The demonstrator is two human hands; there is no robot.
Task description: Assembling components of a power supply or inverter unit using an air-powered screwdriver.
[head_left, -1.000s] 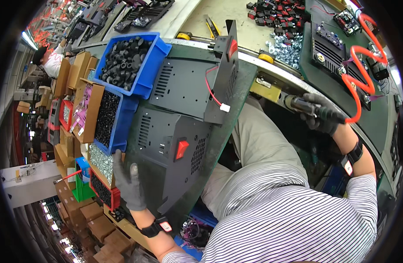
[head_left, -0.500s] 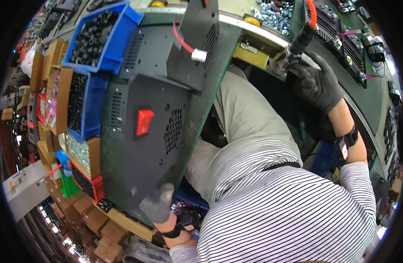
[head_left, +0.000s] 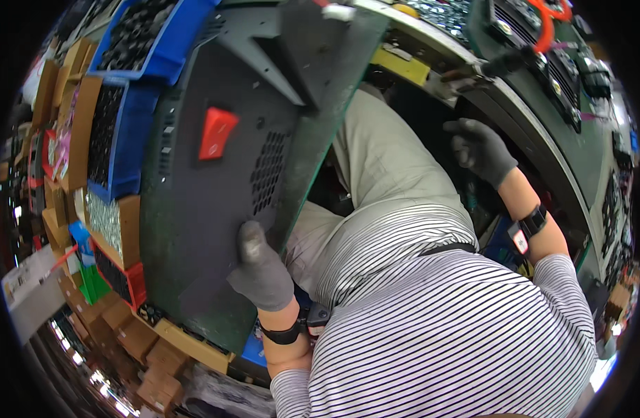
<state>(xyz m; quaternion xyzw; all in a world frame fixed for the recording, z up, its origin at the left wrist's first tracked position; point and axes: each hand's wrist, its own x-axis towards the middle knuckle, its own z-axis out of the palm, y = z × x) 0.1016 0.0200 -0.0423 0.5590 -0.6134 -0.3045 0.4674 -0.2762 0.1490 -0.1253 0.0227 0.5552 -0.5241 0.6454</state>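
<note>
In a grey glove, my left hand grips the lower end of a black sheet-metal panel. Its thumb lies on the panel's face and the other fingers are hidden behind. The panel carries a red rocker switch and a patch of hexagonal vent holes. My gloved right hand is empty, loosely curled with its index finger stretched out. Above it, apart from the hand, is a dark power screwdriver on an orange coiled hose. Another bent dark metal part is behind the panel, blurred.
Blue bins of black small parts line the bench's left side. Below them are a cardboard box of silvery screws and a red bin. The green bench edge runs beside my legs. At right lie slotted black assemblies.
My right hand has let go of the screwdriver and drawn back toward me. My left hand is now further over the panel's lower end, and the panel has shifted and turned slightly.
</note>
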